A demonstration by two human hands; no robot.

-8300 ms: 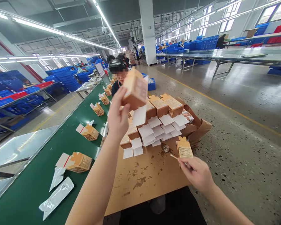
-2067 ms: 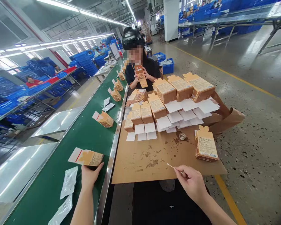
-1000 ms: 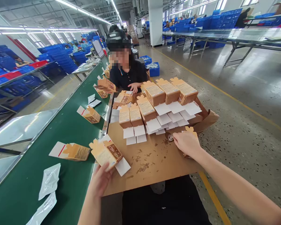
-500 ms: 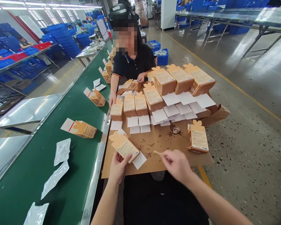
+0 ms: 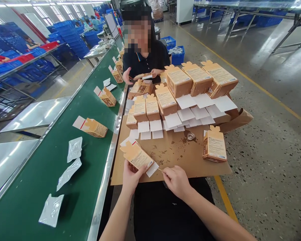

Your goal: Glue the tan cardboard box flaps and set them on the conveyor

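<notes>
My left hand [image 5: 132, 175] grips a tan and brown carton [image 5: 137, 156], tilted over the cardboard-covered table [image 5: 170, 150]. A white flap [image 5: 152, 169] sticks out from the carton's lower end. My right hand [image 5: 177, 180] is closed in a pinch on a thin wooden stick [image 5: 160, 170], whose tip is at the white flap; whether it touches, I cannot tell. A small clear dish [image 5: 191, 136] sits on the cardboard amid wet spots. Beyond my right hand, another carton [image 5: 215, 145] stands upright at the table's right side.
Stacked cartons [image 5: 178, 81] with white flaps hanging out fill the table's far side. A co-worker [image 5: 146, 63] sits behind them, handling a flat carton. To the left, a green conveyor belt [image 5: 90, 160] carries cartons [image 5: 96, 128] and silver pouches [image 5: 74, 149].
My right hand has moved left, bringing the stick to the carton's flap. The co-worker's hand has left the near carton and come back towards the body. Pouches and cartons on the belt have shifted away.
</notes>
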